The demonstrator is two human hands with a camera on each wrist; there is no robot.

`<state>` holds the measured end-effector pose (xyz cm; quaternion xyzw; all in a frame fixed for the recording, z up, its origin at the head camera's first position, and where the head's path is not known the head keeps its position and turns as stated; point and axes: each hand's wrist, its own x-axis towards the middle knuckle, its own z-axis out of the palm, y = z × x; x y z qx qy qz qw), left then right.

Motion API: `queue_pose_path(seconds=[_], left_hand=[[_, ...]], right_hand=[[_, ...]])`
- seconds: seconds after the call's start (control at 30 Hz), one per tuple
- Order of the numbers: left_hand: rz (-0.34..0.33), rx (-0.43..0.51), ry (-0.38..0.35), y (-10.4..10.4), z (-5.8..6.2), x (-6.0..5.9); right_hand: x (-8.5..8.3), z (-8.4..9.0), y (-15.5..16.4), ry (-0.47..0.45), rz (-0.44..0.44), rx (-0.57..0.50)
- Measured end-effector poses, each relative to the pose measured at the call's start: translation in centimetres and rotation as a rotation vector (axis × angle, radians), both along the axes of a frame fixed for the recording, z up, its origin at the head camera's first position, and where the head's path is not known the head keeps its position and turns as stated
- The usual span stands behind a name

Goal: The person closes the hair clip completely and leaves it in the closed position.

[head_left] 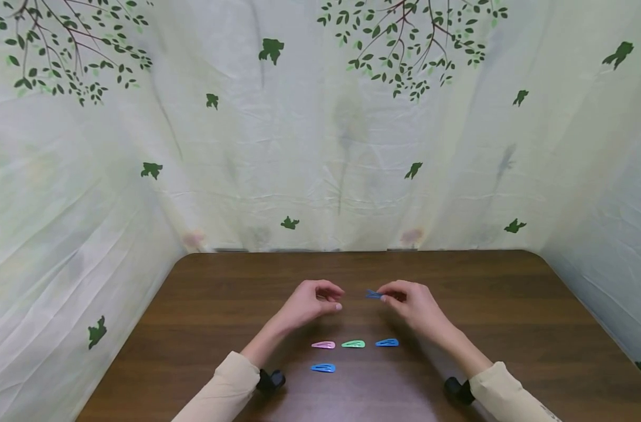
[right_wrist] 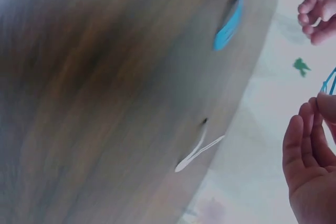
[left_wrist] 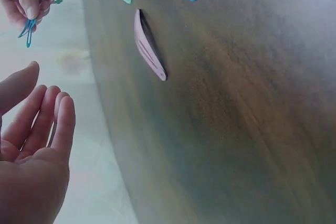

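The right hand (head_left: 412, 305) is pinching a small blue hair clip (head_left: 373, 294) between thumb and fingertips, holding it up above the middle of the wooden table (head_left: 510, 328), with the clip's free end pointing toward the other hand. The left wrist view is catching that same clip dangling from the pinch, its two thin blue prongs hanging down. The left hand (head_left: 312, 303) is hovering just beside it, a short gap between the two; its fingers are loosely curled and gripping nothing, and the left wrist view is showing them relaxed and nearly straight.

Below the hands, toward the near edge of the table, more clips are lying flat. Three are sitting in a row: a pink clip (head_left: 323, 344) on the left, a green clip (head_left: 354, 344) in the middle, and a second blue clip (head_left: 387, 342) on the right, each apart from its neighbour. A third blue clip (head_left: 323, 368) is lying alone just nearer the edge, under the pink one.

Both cream sleeves (head_left: 225, 392) are reaching in from the near edge. A leaf-printed curtain (head_left: 320, 146) is hanging around the far and side edges.
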<state>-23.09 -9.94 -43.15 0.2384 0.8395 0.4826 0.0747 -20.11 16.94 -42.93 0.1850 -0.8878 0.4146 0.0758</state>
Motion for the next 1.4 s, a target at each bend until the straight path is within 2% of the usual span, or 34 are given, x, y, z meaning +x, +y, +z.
queue_pose_path(seconds=[0.2, 0.5, 0.8, 1.07, 1.13, 1.23, 1.4], left_hand=[[0.025, 0.034, 0.029, -0.4, 0.5, 1.2], [0.069, 0.091, 0.081, -0.3, 1.0, 3.1], [0.075, 0.147, 0.107, -0.2, 2.5, 5.4], [0.06, 0.07, 0.151, -0.4, 3.2, 7.4], [0.056, 0.1, 0.118, -0.4, 3.2, 7.8], [0.06, 0.12, 0.108, -0.4, 3.3, 8.4], [0.074, 0.118, 0.162, -0.4, 3.6, 9.3]], right_hand=[[1.5, 0.7, -0.5, 0.022, -0.025, -0.062], [3.0, 1.0, -1.2, 0.138, -0.021, -0.099], [4.6, 1.7, -2.0, 0.202, -0.015, -0.175], [6.2, 2.4, -3.0, 0.305, 0.015, -0.222], [6.6, 2.4, -3.2, 0.315, 0.018, -0.228], [7.2, 2.3, -3.5, 0.312, 0.008, -0.246], [8.2, 2.5, -3.9, 0.306, -0.013, -0.246]])
